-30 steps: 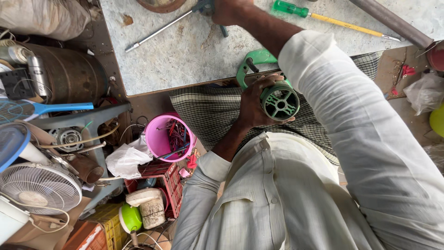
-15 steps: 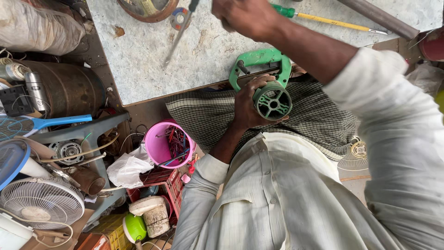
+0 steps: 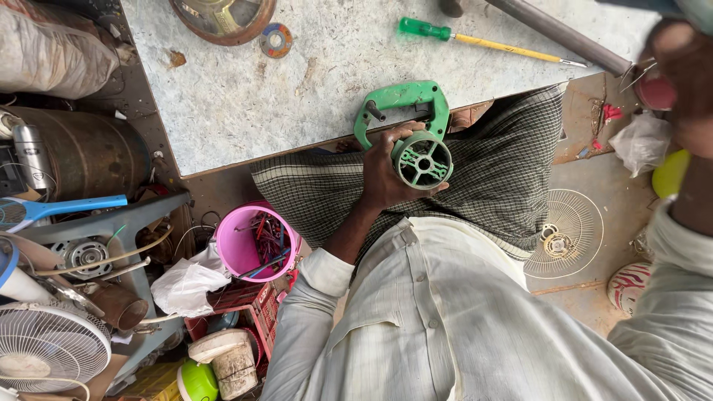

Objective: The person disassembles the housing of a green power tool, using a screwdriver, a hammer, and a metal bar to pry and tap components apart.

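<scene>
Gripping green blower housing (image 3: 412,137) in left hand (image 3: 386,174) | right hand (image 3: 687,82) blurred, fingers unreadable | screwdriver (image 3: 475,41) beyond

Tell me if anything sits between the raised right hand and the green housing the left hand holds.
Nothing visible does. The right hand, blurred at the frame's right edge, is apart from the green housing gripped by the left hand; only checked cloth lies between, beneath.

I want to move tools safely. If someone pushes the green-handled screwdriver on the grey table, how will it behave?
The green-handled screwdriver looks stiff, with a thin yellow shaft. Its rounded handle suggests it may roll sideways across the flat grey table. It probably is light for its length, so a small push should move it.
</scene>
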